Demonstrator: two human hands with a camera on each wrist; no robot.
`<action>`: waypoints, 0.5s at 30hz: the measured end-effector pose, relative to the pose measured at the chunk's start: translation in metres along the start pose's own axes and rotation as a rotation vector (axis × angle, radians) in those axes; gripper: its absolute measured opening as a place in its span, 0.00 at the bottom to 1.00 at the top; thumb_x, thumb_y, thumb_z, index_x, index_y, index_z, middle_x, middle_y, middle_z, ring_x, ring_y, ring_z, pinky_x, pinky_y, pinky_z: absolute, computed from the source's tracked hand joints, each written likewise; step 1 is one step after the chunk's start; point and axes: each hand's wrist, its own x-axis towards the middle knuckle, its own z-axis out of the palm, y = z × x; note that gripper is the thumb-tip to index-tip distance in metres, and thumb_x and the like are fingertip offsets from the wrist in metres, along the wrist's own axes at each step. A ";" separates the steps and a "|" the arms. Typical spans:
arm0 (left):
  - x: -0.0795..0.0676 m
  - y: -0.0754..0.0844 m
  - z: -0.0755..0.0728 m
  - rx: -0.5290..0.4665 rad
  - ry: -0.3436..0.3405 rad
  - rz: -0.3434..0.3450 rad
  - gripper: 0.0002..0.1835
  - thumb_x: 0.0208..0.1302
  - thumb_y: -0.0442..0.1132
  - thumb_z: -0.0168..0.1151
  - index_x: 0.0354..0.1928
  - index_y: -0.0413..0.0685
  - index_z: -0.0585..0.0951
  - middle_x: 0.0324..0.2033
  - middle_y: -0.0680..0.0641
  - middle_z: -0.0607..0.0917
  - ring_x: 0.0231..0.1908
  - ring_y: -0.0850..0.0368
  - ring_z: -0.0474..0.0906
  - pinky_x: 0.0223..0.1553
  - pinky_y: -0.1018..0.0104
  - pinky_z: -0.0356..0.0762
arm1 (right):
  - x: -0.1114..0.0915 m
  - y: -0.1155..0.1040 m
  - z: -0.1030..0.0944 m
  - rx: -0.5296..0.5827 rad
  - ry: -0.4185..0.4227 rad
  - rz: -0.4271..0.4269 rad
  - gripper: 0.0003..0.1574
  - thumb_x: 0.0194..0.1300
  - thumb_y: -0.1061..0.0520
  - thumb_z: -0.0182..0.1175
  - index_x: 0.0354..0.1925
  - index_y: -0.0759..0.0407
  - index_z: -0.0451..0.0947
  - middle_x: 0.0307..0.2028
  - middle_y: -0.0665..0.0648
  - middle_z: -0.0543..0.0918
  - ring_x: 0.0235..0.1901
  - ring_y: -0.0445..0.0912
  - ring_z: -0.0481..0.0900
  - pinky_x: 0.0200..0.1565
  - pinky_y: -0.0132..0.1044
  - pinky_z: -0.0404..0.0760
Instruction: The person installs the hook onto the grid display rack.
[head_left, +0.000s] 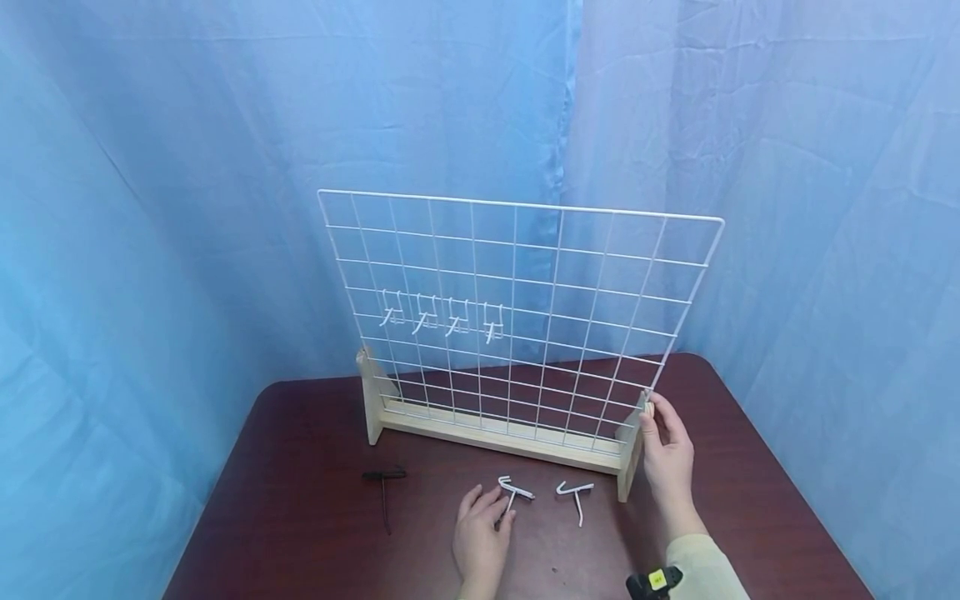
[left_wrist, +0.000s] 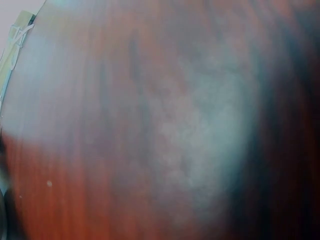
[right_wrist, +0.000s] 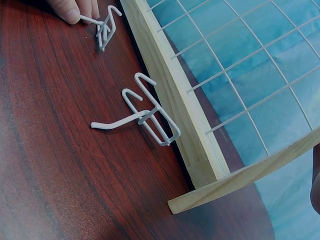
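Note:
My left hand [head_left: 482, 533] pinches the prong of a white wire hook [head_left: 516, 488] between thumb and fingers, low over the table. In the right wrist view those fingers [right_wrist: 70, 9] hold the tip of the hook's arm. A second white hook [right_wrist: 150, 112] lies to its right, by the wooden base. My right hand [head_left: 667, 454] grips the right wooden upright of the stand [head_left: 632, 446], thumb on the near side. Held upright in that stand is a white wire grid panel [head_left: 517, 283]. The left wrist view has mostly blurred tabletop.
Several white hooks [head_left: 423, 320] hang in a row on the grid's left half. A black hook [head_left: 384, 477] lies on the dark red table [head_left: 300, 500], left of my left hand. Blue curtains [head_left: 225, 167] surround the table at the back and sides.

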 end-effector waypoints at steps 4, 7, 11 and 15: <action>0.000 -0.001 0.001 -0.018 0.040 0.022 0.11 0.41 0.36 0.80 0.31 0.52 0.90 0.40 0.54 0.89 0.49 0.50 0.82 0.51 0.56 0.78 | 0.000 0.000 0.000 0.002 0.002 -0.006 0.21 0.70 0.70 0.55 0.60 0.75 0.71 0.52 0.42 0.78 0.50 0.28 0.74 0.51 0.18 0.72; 0.000 -0.001 0.002 -0.028 0.063 0.032 0.10 0.42 0.34 0.79 0.30 0.51 0.90 0.38 0.54 0.89 0.47 0.51 0.83 0.49 0.57 0.78 | 0.000 0.000 0.000 -0.001 0.000 -0.008 0.21 0.70 0.70 0.55 0.60 0.75 0.71 0.52 0.42 0.78 0.50 0.28 0.74 0.51 0.18 0.72; 0.003 -0.003 0.001 -0.046 0.083 0.043 0.09 0.44 0.32 0.78 0.29 0.50 0.89 0.34 0.54 0.89 0.43 0.51 0.83 0.48 0.58 0.78 | 0.000 0.000 0.000 0.001 -0.003 -0.001 0.21 0.70 0.70 0.55 0.60 0.75 0.71 0.51 0.38 0.77 0.50 0.28 0.74 0.51 0.18 0.72; 0.008 -0.003 -0.001 -0.054 0.082 0.043 0.07 0.47 0.32 0.77 0.28 0.50 0.88 0.28 0.56 0.87 0.37 0.54 0.82 0.42 0.60 0.78 | 0.000 -0.001 0.000 -0.006 -0.005 0.017 0.22 0.71 0.69 0.55 0.61 0.74 0.71 0.51 0.37 0.77 0.50 0.28 0.73 0.51 0.18 0.71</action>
